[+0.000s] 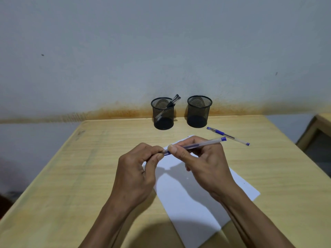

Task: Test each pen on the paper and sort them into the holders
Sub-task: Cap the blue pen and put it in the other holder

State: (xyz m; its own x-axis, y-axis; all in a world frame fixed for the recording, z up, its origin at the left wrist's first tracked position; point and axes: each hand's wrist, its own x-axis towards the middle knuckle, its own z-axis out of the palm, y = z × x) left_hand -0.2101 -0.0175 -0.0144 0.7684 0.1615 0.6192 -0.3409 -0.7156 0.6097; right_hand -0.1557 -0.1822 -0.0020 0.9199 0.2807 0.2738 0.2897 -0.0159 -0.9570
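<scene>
Mid-frame: right hand (202,158) grips blue pen (198,145) barrel above the paper (188,203); left hand (141,161) pinches its tip end, probably pulling the cap for testing. Holders (162,113) wait upper centre.

Your left hand (138,169) covers the cap end of the held pen (200,144), so you cannot tell whether the cap is on or off. Both hands hide the middle of the paper (188,203), and any marks there are out of sight; its near corner runs off the bottom edge. The left holder (162,113) mesh blurs its pens (172,102), so their count stays unclear.
</scene>
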